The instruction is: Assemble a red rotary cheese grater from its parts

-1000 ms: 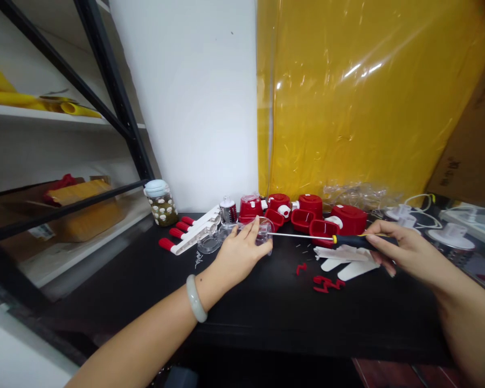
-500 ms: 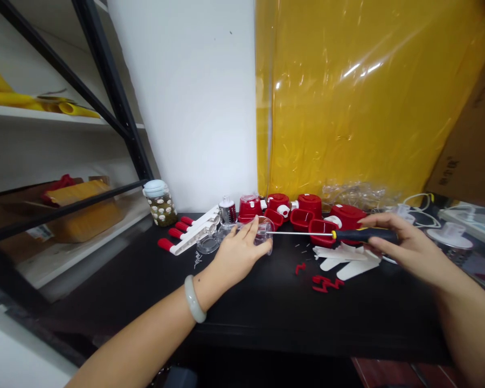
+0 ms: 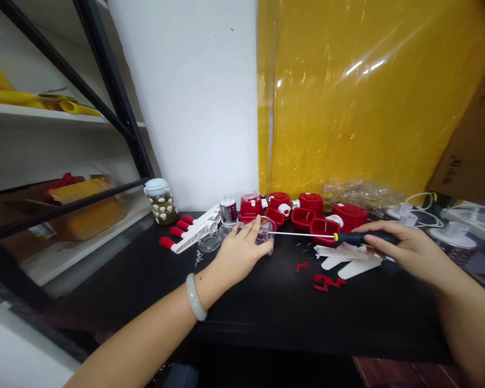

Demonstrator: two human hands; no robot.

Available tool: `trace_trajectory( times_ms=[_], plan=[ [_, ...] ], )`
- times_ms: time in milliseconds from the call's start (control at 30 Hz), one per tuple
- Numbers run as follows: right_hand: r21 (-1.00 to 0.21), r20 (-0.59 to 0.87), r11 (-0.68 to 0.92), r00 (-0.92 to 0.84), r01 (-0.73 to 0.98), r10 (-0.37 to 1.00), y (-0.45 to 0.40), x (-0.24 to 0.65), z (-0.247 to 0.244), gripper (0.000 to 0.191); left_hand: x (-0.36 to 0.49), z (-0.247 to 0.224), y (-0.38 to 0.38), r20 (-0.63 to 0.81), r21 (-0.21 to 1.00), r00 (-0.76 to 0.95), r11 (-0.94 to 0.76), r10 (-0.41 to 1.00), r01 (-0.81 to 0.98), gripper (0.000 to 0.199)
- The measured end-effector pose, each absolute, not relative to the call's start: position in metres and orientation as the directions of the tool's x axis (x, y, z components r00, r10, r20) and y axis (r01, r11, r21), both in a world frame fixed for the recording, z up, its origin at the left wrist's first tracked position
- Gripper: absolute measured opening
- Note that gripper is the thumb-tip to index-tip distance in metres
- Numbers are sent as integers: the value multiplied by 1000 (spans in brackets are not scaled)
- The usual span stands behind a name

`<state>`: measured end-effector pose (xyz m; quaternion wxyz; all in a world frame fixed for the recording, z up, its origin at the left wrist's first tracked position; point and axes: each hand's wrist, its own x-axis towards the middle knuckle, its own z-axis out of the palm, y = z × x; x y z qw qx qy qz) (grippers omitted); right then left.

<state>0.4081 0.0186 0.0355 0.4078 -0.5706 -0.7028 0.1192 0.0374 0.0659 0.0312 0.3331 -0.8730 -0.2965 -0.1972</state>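
Observation:
My right hand (image 3: pixel 396 242) is closed around the dark handle of a long screwdriver (image 3: pixel 303 234), which lies level and points left. Its tip reaches a clear plastic part (image 3: pixel 269 231) that my left hand (image 3: pixel 244 245) grips on the black tabletop. Fingers cover much of that part, so where exactly the tip sits is hidden. Left of this hand lie a clear ring-shaped piece (image 3: pixel 209 242) and a small heap of screws (image 3: pixel 199 257). White flat handle pieces (image 3: pixel 353 258) and small red clips (image 3: pixel 328 282) rest below the screwdriver.
Red plastic housings (image 3: pixel 309 205) line the back, beside a metal grater drum (image 3: pixel 228 209). White handles with red ends (image 3: pixel 194 229) lie to the left, near a lidded jar (image 3: pixel 161 202). Shelving (image 3: pixel 117 102) stands at left; a cardboard box (image 3: pixel 472 134) leans at right.
My right hand has shifted its fingers slightly on the screwdriver handle. My left hand keeps its grip on the clear part. The whole view moves a little.

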Motion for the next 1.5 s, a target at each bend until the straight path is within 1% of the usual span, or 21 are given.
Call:
trace_trajectory(
  times_ms=[367,500,567,667,800,900,1033,1167,1233,1367,1500],
  plan=[
    [-622,432,315,-21,717,902,16,403,38,43,37,31,66,543,-470,750,-603,378,644,29],
    [-643,529,339,78,687,845,14,405,40,35,37,30,67,547,-466,747,-604,377,646,29],
    [-686,559,331,178,648,810,13,408,39,35,36,30,67,552,-455,742,-608,381,651,29],
    [-785,533,324,310,527,787,14,411,36,39,36,29,68,559,-444,734,-609,385,657,29],
    [-865,493,400,367,302,789,17,410,34,44,35,30,67,573,-442,725,-601,382,666,31],
    [-883,467,396,391,251,793,18,409,35,45,35,33,65,595,-431,711,-598,374,675,30],
    [-865,485,389,331,316,809,17,406,37,43,33,38,61,632,-404,685,-600,363,690,26],
    [-837,470,363,200,409,859,18,401,35,39,28,45,58,681,-372,651,-607,336,702,28],
    [-825,456,369,118,428,882,20,396,33,38,25,49,59,718,-346,618,-606,321,716,31],
    [-843,415,389,-12,371,910,28,379,28,39,16,60,62,796,-270,533,-620,286,737,35],
    [-891,320,341,-118,298,940,38,358,23,43,3,74,65,863,-184,436,-643,256,743,41]
  ],
)
